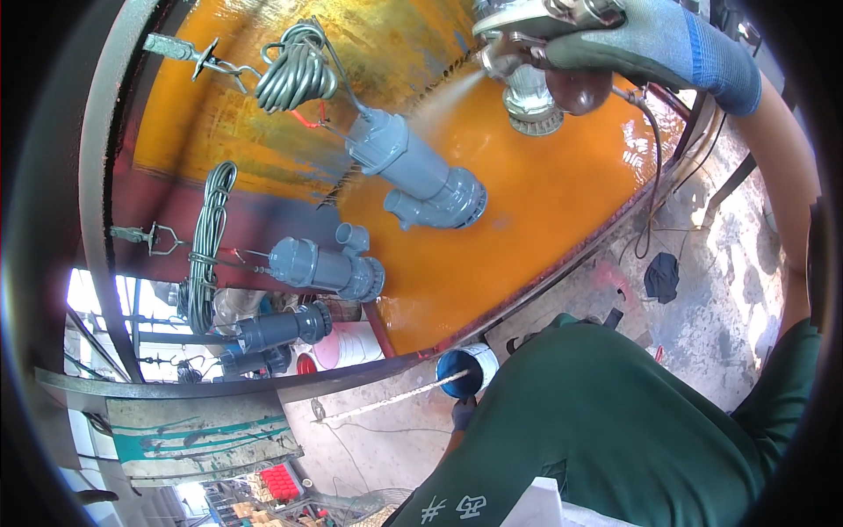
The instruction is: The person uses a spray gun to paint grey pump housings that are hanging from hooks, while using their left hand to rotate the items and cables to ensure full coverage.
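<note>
At the upper right, my right hand (637, 48), in a grey-blue work glove, is wrapped round a metal spray gun (499, 60). A pale mist (450, 98) fans leftward from its nozzle toward a grey pump (408, 162) hanging by a hook and coiled cable. A second pump (534, 104) shows partly behind the gun. Below, another grey pump (320, 265) hangs with its own cable bundle (209, 246). My left hand (464, 413), in a dark glove, is at the rim of a blue-lined bucket (479, 358); its fingers are mostly hidden. A white rope-like line (395, 397) runs into the bucket.
An orange-stained spray booth with a wet floor (518, 228) and a raised edge (562, 281) stands before me. Darker pumps (285, 327) hang at the lower left. A hose (654, 149) trails from the gun side. Dark cloth (661, 277) lies on the concrete.
</note>
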